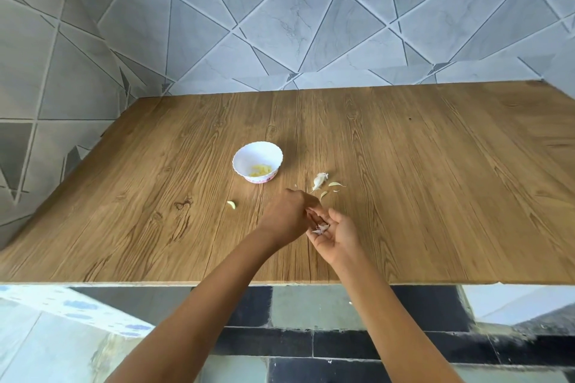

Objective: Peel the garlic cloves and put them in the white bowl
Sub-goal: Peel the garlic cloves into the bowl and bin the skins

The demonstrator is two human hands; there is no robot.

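- The left hand (pixel 287 216) hovers over the wooden table (pixel 420 183) with its back up and its fingers curled; their tips are hidden where they meet the right hand's fingers, so I cannot tell whether it pinches anything
- The right hand (pixel 337 235) lies palm up just beside the left hand, touching it; its fingers curl loosely round a pale, purplish-white garlic piece (pixel 320 228); whether that piece is a clove or only papery skin is too small to tell
- The white bowl (pixel 249 151) stands on the table beyond the hands and a little to the left; it has a scalloped rim and a pink band at its foot; yellowish peeled cloves (pixel 260 169) lie in its bottom
- A white garlic chunk (pixel 319 180) with skin on lies on the table right of the bowl; two pale slivers lie near it, one sliver (pixel 336 184) to its right, the other sliver (pixel 323 195) just beyond the left hand's knuckles
- A single yellowish clove (pixel 231 204) lies on the table left of the left hand, nearer than the bowl
- A grey tiled wall (pixel 280 25) with triangle lines rises behind the table
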